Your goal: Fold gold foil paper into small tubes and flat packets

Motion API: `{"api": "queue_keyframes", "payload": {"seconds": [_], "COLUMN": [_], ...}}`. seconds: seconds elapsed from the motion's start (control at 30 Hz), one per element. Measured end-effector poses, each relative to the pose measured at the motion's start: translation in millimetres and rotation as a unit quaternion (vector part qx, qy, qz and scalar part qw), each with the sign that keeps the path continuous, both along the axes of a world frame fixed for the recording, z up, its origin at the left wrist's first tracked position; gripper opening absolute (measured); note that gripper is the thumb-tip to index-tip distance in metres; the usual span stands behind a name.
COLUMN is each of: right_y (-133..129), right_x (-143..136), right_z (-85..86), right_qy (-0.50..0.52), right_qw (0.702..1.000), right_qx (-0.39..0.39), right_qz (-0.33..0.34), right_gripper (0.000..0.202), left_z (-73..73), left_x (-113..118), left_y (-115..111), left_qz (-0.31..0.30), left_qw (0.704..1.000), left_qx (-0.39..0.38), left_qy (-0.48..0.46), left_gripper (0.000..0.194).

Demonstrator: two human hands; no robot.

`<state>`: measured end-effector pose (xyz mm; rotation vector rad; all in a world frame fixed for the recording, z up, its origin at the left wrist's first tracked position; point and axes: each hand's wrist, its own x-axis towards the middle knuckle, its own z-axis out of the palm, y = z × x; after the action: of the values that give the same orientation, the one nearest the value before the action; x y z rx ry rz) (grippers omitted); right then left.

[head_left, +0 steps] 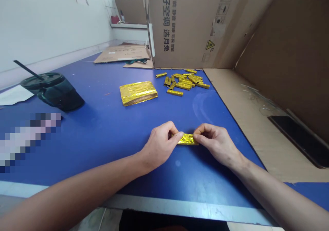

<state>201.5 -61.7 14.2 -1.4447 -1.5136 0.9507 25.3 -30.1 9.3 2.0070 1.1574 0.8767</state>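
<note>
Both hands at a gold foil strip, centre of the frame.
The left hand (160, 143) was nearly closed, thumb and fingers pinching the left end of the gold foil strip (188, 139); the right hand (219, 142), similarly closed, pinched its right end. The strip lay crosswise low over the blue worktop (102, 131); the two-end grip presumably steadied it and held it straight. Above, slightly left of centre, the stack of gold foil sheets (138, 91) lay flat, apart from the hands, probably for easy reach. Small gold folded pieces (183, 86) lay loosely grouped at upper centre-right, near the cardboard box (190, 29), likely so that the area around the hands served as working space. A dark cup (55, 90) stood at left.
</note>
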Motion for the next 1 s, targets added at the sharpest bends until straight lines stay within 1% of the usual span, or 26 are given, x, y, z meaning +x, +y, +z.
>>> {"api": "queue_keyframes", "payload": {"seconds": [0.1, 0.23, 0.33, 0.4, 0.5, 0.57, 0.6, 0.7, 0.83, 0.9, 1.0], "right_y": [-1.1, -2.7, -3.2, -3.2, -2.9, -2.8, -2.8, -2.2, -2.0, -3.0, -5.9], "right_x": [-0.8, -1.3, -2.3, -3.3, -4.4, -4.0, -3.4, -0.6, 2.5, 2.0, -1.3], "right_z": [-2.5, -5.4, -6.4, -6.7, -7.1, -8.1, -8.8, -10.9, -8.1, -4.4, 0.5], "right_qy": [-0.022, -0.034, 0.0, 0.029, 0.044, 0.042, 0.041, 0.021, -0.031, -0.062, -0.13], "right_qw": [1.0, 0.999, 0.999, 0.999, 0.998, 0.997, 0.997, 0.998, 0.996, 0.991, 0.979], "right_qx": [0.006, 0.023, 0.03, 0.036, 0.044, 0.047, 0.048, 0.039, -0.012, -0.039, -0.029], "right_qz": [0.01, 0.013, 0.017, 0.023, 0.033, 0.037, 0.04, 0.053, 0.085, 0.113, 0.157], "right_gripper": [0.011, 0.009, 0.006, 0.008, 0.011, 0.011, 0.011, 0.013, 0.018, 0.02, 0.024], "left_z": [-0.4, 0.0, 0.8, 0.6, -1.7, -3.7, -4.5, -4.7, -0.1, 2.9, 5.6], "left_x": [0.5, 1.5, 2.2, 2.5, 2.3, 1.8, 1.5, 0.6, 0.1, 0.4, 1.0], "left_y": [-1.5, -2.3, -2.7, -2.4, 0.2, 3.3, 4.9, 8.4, 6.5, 3.4, -1.5], "left_qz": [0.002, 0.011, 0.016, 0.023, 0.023, 0.001, -0.015, -0.055, -0.067, -0.079, -0.103], "left_qw": [1.0, 0.999, 1.0, 1.0, 1.0, 0.999, 0.999, 0.997, 0.996, 0.995, 0.993], "left_qx": [0.021, 0.029, 0.025, 0.017, -0.012, -0.03, -0.035, -0.036, -0.017, -0.002, -0.003], "left_qy": [0.01, 0.012, 0.011, 0.009, -0.015, -0.018, -0.01, 0.03, 0.049, 0.055, 0.059], "left_gripper": [0.017, 0.015, 0.015, 0.014, 0.006, 0.017, 0.019, 0.016, 0.016, 0.016, 0.016]}}
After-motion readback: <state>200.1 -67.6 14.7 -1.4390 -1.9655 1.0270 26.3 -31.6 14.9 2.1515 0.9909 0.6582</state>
